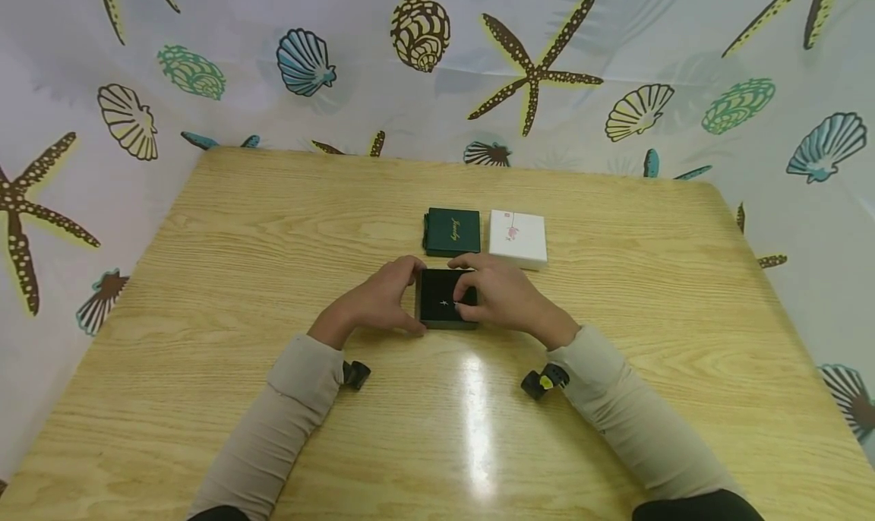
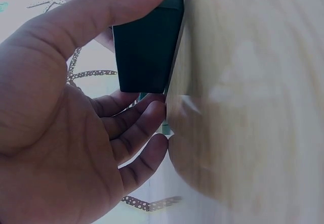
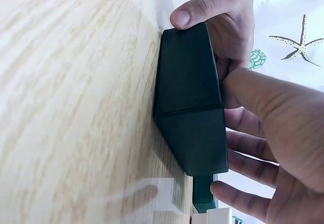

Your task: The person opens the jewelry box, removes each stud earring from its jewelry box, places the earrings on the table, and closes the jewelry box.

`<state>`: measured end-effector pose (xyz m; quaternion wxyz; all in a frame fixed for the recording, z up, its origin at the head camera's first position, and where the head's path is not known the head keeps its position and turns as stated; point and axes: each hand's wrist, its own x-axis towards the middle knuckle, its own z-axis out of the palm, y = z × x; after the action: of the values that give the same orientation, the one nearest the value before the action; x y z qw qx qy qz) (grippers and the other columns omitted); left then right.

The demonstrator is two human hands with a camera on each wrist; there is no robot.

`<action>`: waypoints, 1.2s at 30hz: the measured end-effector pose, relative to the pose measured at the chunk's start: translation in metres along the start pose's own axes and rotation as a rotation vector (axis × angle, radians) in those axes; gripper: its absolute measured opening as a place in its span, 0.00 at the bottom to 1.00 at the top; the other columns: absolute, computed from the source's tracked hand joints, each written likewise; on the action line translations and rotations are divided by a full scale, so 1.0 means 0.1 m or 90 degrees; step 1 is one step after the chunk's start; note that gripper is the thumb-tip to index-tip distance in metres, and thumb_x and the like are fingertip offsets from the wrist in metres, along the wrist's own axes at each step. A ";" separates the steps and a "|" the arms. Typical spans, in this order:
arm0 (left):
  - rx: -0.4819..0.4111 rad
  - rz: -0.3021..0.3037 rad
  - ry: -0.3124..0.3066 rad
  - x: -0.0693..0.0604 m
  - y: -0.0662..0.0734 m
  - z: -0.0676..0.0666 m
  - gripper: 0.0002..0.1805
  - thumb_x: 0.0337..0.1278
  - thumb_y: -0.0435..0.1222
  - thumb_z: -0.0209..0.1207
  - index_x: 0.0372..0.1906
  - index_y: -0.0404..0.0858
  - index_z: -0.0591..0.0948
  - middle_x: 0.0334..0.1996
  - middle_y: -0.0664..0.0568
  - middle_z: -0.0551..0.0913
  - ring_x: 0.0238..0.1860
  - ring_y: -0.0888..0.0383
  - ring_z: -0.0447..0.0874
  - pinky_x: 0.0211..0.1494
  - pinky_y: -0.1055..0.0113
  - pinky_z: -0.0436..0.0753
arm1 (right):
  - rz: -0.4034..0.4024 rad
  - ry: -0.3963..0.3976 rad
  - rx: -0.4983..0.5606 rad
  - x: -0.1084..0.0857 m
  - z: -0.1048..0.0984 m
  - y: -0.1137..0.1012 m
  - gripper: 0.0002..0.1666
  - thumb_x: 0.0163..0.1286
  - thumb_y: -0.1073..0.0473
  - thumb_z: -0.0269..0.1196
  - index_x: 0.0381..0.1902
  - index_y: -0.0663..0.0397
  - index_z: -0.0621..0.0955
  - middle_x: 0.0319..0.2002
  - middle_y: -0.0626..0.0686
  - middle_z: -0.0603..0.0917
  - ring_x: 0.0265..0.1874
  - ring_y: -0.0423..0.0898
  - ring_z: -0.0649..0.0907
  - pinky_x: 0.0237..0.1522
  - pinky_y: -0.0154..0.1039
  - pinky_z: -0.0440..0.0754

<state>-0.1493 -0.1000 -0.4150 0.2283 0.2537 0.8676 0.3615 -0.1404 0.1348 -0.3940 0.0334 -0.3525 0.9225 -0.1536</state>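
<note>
A dark green box base (image 1: 447, 324) with a black insert (image 1: 434, 285) stands on the table, two small silvery pieces showing on the insert. Around the box's left side curl the fingers and thumb of my left hand (image 1: 384, 297), gripping it; in the left wrist view the thumb lies on the green wall (image 2: 147, 57). Over the right part of the insert, my right hand (image 1: 509, 297) brings thumb and index finger together at one silvery piece (image 1: 456, 303). The other piece (image 1: 444, 303) lies just left of it. In the right wrist view the box's wall (image 3: 187, 72) hides those fingertips.
Behind the box lie a green lid with gold lettering (image 1: 454, 231) and, to its right, a white box with red print (image 1: 518, 238). The wooden table (image 1: 273, 225) meets a curtain with shells and starfish (image 1: 369, 111) at the back and sides.
</note>
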 end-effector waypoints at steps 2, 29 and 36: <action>0.001 -0.003 0.000 0.00 0.00 0.00 0.49 0.43 0.38 0.77 0.69 0.33 0.62 0.66 0.39 0.69 0.69 0.41 0.68 0.73 0.50 0.70 | 0.000 0.001 0.001 0.00 0.00 0.00 0.05 0.61 0.54 0.69 0.30 0.49 0.88 0.62 0.58 0.81 0.61 0.56 0.80 0.63 0.50 0.78; 0.004 -0.005 0.004 0.01 0.01 0.01 0.47 0.42 0.38 0.78 0.67 0.33 0.64 0.65 0.40 0.70 0.68 0.41 0.69 0.73 0.50 0.70 | 0.012 0.005 0.008 -0.02 -0.02 -0.02 0.05 0.62 0.54 0.69 0.30 0.48 0.87 0.62 0.58 0.80 0.61 0.56 0.80 0.62 0.50 0.79; 0.008 -0.005 0.002 0.01 0.00 0.01 0.47 0.43 0.38 0.77 0.68 0.33 0.64 0.65 0.39 0.70 0.68 0.41 0.69 0.72 0.50 0.70 | 0.030 -0.016 -0.025 -0.01 0.02 -0.02 0.07 0.61 0.51 0.70 0.28 0.46 0.86 0.63 0.55 0.80 0.61 0.55 0.80 0.58 0.49 0.81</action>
<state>-0.1500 -0.0988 -0.4159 0.2268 0.2510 0.8713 0.3554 -0.1374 0.1335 -0.3955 0.0412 -0.3335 0.9328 -0.1301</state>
